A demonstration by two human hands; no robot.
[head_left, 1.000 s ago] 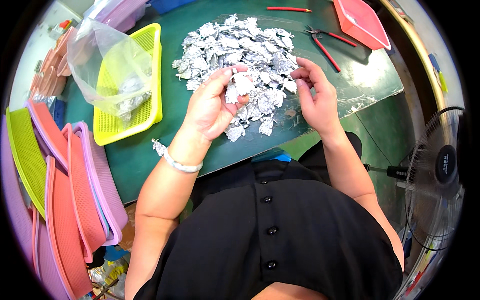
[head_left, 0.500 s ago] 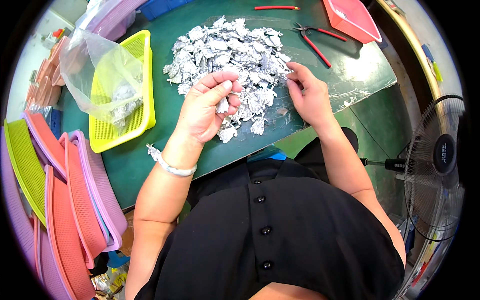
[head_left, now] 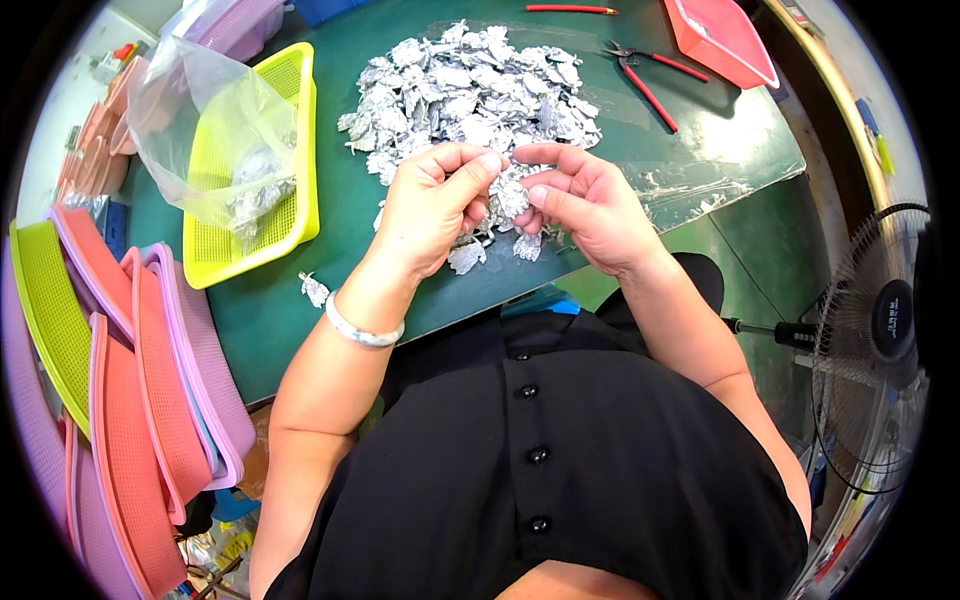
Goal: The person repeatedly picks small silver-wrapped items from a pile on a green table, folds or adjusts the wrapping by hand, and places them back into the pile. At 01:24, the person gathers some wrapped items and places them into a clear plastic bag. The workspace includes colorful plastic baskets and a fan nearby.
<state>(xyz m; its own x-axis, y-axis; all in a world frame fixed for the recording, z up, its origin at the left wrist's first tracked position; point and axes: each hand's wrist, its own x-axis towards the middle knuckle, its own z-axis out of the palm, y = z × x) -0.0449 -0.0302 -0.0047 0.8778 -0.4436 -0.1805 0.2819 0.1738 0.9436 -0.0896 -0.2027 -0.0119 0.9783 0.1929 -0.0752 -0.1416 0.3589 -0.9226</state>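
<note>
A heap of crumpled, flake-like silver metal pieces (head_left: 470,90) lies on the green table. Just in front of it my two hands meet, fingertips close together. My left hand (head_left: 430,205) is closed, thumb pressed on the index finger; the silver piece that showed in it earlier is now mostly hidden by the fingers. My right hand (head_left: 595,210) has its fingers curled in toward the left one. Silver pieces lie right behind its thumb, and whether it pinches one is hard to make out. One single silver piece (head_left: 314,290) lies apart, beside my left wrist.
To the left stands a yellow-green basket (head_left: 308,170) with a clear plastic bag (head_left: 170,130) holding silver pieces. Stacked pink and purple baskets (head_left: 150,440) stand beside the table. Red-handled pliers (head_left: 650,95), a red stick-like tool (head_left: 570,9) and a pink tray (head_left: 715,40) lie back right. A fan (head_left: 870,330) stands right.
My right hand has moved left from the heap's right edge to my left hand. My left hand has turned, covering the silver piece that showed in it. The view has shifted slightly.
</note>
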